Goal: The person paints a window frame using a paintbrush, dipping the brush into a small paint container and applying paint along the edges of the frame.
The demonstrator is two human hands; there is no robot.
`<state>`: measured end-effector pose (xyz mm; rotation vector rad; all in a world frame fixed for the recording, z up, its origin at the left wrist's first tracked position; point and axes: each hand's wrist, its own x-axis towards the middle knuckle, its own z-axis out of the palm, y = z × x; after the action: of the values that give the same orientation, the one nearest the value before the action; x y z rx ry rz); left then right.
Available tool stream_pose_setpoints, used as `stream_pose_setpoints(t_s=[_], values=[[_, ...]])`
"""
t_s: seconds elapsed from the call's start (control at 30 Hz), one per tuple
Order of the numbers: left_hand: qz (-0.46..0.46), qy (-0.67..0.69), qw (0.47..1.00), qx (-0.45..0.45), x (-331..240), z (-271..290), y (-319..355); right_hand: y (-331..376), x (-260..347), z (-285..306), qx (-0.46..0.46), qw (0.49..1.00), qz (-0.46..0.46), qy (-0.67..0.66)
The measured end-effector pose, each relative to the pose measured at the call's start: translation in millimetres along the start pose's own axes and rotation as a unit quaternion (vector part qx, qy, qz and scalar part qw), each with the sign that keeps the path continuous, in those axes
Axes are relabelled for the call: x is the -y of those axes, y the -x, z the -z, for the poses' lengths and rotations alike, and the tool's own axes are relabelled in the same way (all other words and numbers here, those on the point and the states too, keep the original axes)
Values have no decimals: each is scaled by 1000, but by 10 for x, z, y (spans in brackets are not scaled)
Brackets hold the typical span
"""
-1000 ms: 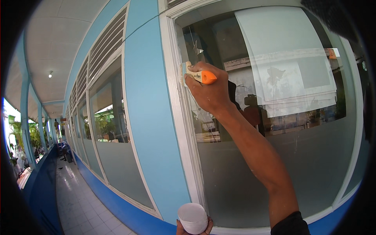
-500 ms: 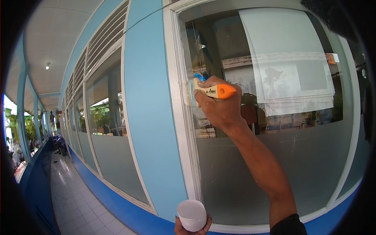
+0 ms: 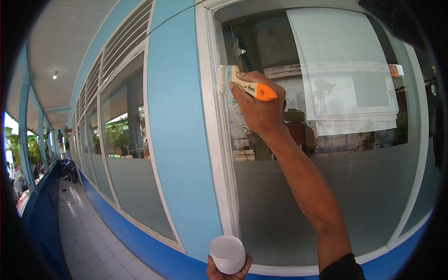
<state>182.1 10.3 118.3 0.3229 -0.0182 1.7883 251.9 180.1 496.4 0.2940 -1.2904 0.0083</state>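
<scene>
A wide paintbrush with a pale wooden handle and orange end is gripped in my right hand. Its light bristles touch the inner edge of the white window frame, high on the left upright. Down at the lower edge, my left hand holds a round white tub from below, fingers around its sides. The tub's top looks white; I cannot make out whether that is paint or a lid.
Right of the frame is a glass pane, frosted below, with white paper sheets behind it. A light-blue wall separates it from louvred windows. On the left runs a tiled walkway, with a person far off.
My right hand has moved the brush upward along the frame, and its handle now slants down more to the right. The left hand with the tub has hardly moved.
</scene>
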Motion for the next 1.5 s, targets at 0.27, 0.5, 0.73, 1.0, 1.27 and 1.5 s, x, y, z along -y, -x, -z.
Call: stream_pose_setpoints(t_s=[0.27, 0.5, 0.73, 1.0, 1.27, 1.5], values=[[-8, -9, 1000, 12, -25, 34, -1, 216, 48, 63, 35, 999, -14, 16], [7, -9, 998, 54, -18, 94, -4, 432, 107, 110, 34, 996, 42, 65], [20, -11, 998, 58, 0, 117, 9, 739, 275, 235, 65, 996, 43, 43], [7, -22, 1000, 11, -4, 56, 34, 557, 381, 319, 17, 999, 5, 33], [13, 1, 1000, 21, 0, 29, 61, 226, 163, 78, -6, 1000, -2, 9], [-1, -12, 1000, 1, -24, -7, 87, 481, 114, 83, 10, 999, 18, 49]])
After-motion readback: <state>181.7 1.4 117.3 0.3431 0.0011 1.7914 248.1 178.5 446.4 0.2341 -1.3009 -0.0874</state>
